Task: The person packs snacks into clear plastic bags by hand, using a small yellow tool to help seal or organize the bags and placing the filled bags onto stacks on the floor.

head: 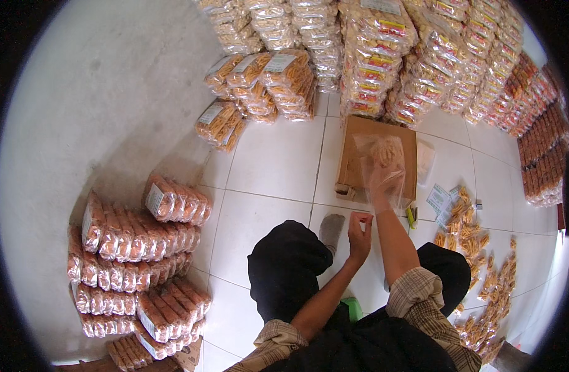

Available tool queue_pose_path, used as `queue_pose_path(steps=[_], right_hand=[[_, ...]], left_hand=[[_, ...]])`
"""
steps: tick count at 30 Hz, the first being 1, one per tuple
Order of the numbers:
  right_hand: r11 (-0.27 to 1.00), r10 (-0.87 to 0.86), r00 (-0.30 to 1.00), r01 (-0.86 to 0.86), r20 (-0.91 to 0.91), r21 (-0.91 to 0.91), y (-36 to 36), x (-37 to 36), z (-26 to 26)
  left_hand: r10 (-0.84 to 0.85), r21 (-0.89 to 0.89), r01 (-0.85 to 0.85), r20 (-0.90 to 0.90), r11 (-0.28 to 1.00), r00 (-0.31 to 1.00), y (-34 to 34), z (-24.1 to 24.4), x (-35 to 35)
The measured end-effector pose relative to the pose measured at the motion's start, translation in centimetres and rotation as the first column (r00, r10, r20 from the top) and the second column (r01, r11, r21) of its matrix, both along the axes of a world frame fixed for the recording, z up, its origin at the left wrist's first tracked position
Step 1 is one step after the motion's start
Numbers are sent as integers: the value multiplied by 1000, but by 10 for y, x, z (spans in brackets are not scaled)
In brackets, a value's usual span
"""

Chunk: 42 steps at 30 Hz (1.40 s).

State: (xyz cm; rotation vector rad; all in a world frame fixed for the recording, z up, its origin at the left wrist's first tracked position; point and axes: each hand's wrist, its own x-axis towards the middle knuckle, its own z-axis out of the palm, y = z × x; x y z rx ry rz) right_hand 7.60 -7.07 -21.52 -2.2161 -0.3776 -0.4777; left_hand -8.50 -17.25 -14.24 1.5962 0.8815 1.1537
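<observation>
My right hand (383, 179) reaches over a flat cardboard box (349, 153) and appears to be inside a clear plastic bag (396, 190). Pale snack pieces (385, 152) show at the bag's far end, by my fingertips; whether my fingers grip them is hard to tell. My left hand (360, 237) is raised nearer my body, left of my right forearm. Its thumb and fingertips meet near the box's near edge, and no object shows clearly between them. A yellow-green tool (412, 217), perhaps a cutter or stapler, lies on the tiles beside the box's near right corner.
Small snack bundles (470, 242) and printed labels (439, 199) lie at right. A white container (425, 160) sits beside the box. Stacks of bagged snacks (373, 69) rise behind it. Packs of orange sticks (284, 83) stand back left, brown packs (140, 232) along the left wall.
</observation>
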Motion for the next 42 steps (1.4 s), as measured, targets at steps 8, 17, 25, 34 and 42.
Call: queue_pose_path(steps=[8,17,25,34,42], right_hand=[[862,183,971,-85,150,-500,-13,-10,48],[814,149,985,-70,91,-577,-18,3,73],[973,5,999,3,33,-231,-24,16,30],[950,191,980,-199,-59,-240,-31,30,4],[331,664,598,-773,-448,-542,-118,-19,106]], left_hand=[[-8,-31,6,-49,1000,999,1,0,-3],[-95,-5,95,-50,995,994,-2,-2,6],[-82,-109,77,-49,991,995,-10,-12,13],[-97,-70,91,-87,993,991,6,-18,10],[-47,0,48,-160,999,986,0,-14,20]])
